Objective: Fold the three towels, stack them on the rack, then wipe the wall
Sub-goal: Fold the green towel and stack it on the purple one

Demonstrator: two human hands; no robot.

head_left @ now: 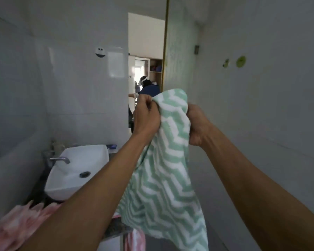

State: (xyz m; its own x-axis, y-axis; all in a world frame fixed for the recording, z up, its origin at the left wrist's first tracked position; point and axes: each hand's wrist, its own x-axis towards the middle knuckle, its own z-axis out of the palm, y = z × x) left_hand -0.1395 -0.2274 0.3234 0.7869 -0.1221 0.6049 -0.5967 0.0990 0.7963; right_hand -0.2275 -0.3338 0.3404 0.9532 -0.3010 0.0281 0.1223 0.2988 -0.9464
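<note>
A green and white zigzag towel hangs in the air in front of me, bunched at the top. My left hand pinches its upper left edge. My right hand grips the upper right part of the same towel. A pink and white towel lies on the counter at the lower left, partly under my left forearm. Another strip of pink towel hangs below the counter edge. No rack is in view.
A white basin with a metal tap sits on a dark counter at the left. Tiled walls stand on both sides. A doorway lies ahead, with a person in it. The floor runs along the right.
</note>
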